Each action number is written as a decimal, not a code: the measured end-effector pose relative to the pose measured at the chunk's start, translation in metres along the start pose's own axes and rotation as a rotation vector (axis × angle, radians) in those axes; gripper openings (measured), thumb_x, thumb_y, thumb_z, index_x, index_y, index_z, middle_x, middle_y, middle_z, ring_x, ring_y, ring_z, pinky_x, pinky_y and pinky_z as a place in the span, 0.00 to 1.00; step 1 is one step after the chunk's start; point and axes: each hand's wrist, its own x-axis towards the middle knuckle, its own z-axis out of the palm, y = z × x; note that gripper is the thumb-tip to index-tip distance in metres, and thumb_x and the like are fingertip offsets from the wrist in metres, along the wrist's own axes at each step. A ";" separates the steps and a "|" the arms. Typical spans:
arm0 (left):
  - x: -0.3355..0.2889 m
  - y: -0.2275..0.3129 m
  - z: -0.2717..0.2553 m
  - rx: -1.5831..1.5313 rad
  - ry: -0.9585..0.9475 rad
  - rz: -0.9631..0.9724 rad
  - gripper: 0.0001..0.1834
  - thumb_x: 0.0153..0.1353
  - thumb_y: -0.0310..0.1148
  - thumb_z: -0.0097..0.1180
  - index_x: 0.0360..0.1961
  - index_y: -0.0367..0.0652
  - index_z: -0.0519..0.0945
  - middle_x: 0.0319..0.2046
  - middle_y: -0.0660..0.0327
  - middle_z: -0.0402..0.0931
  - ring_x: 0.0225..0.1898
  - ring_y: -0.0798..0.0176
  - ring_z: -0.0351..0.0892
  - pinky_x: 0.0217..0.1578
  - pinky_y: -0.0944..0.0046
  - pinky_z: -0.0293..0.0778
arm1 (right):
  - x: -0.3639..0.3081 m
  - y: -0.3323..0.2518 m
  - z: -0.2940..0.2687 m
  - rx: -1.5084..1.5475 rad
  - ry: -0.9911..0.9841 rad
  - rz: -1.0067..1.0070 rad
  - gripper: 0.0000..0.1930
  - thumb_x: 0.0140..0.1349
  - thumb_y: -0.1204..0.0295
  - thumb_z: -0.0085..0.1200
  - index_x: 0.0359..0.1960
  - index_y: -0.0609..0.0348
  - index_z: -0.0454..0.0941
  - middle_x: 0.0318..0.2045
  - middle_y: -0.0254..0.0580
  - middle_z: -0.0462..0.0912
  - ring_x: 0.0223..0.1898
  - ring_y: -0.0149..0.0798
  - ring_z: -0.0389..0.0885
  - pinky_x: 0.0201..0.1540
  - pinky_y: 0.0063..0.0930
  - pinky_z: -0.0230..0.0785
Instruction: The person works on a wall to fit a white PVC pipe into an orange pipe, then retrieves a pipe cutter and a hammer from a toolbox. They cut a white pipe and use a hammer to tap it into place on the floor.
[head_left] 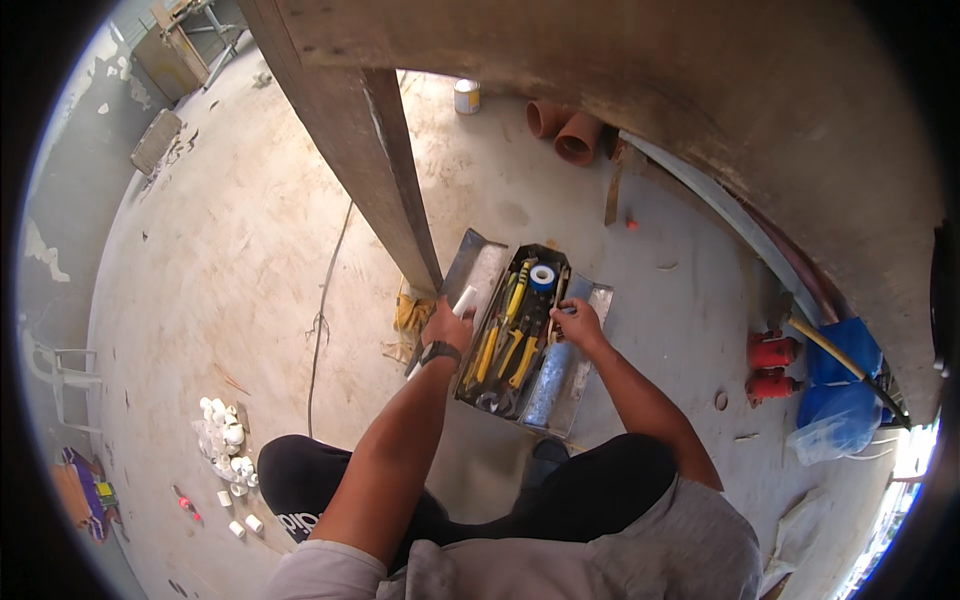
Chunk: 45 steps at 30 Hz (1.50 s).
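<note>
- Across the head view spreads a dusty concrete floor, pale and stained, bending toward a grey wall with peeling paint at the left.
- A wooden post slants down from a broad wooden board that fills much of the top.
- Beyond the post stand a paint can and 2 terracotta pipes.
- At the left are a white plastic chair and a loose cluster of white fittings; a thin dark cord crosses the ground.
- At the right, 2 red cylinders sit near a blue bag and a yellow-handled hammer.
- Ahead of the person's knees, an open metal toolbox holds yellow-handled tools and a blue-and-white tape roll; a blue speckled cylinder lies along its right side.
- The left hand, a dark watch at its wrist, closes around a white pipe beside the toolbox's left side.
- The right hand is at the toolbox's right side, its thumb and fingers narrowly apart; I cannot tell whether it grips anything.
</note>
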 end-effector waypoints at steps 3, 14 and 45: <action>0.002 0.003 -0.001 -0.015 0.004 0.049 0.36 0.66 0.50 0.60 0.69 0.45 0.65 0.51 0.41 0.82 0.53 0.37 0.82 0.53 0.42 0.76 | 0.006 0.010 -0.004 -0.063 0.038 -0.052 0.24 0.62 0.58 0.69 0.51 0.63 0.76 0.30 0.43 0.83 0.29 0.37 0.86 0.27 0.33 0.83; 0.016 -0.029 -0.015 0.226 -0.055 -0.029 0.19 0.60 0.37 0.56 0.49 0.40 0.85 0.49 0.45 0.85 0.51 0.41 0.85 0.53 0.46 0.80 | -0.013 0.029 -0.011 0.285 0.039 0.131 0.32 0.63 0.48 0.66 0.56 0.61 0.72 0.37 0.47 0.82 0.30 0.37 0.85 0.29 0.36 0.81; 0.009 0.014 0.009 -0.150 -0.340 0.248 0.31 0.56 0.56 0.69 0.40 0.32 0.85 0.30 0.51 0.85 0.37 0.56 0.86 0.40 0.56 0.78 | -0.115 -0.058 0.014 -0.683 -0.020 -0.990 0.23 0.56 0.60 0.69 0.51 0.57 0.83 0.50 0.48 0.79 0.48 0.49 0.77 0.53 0.39 0.73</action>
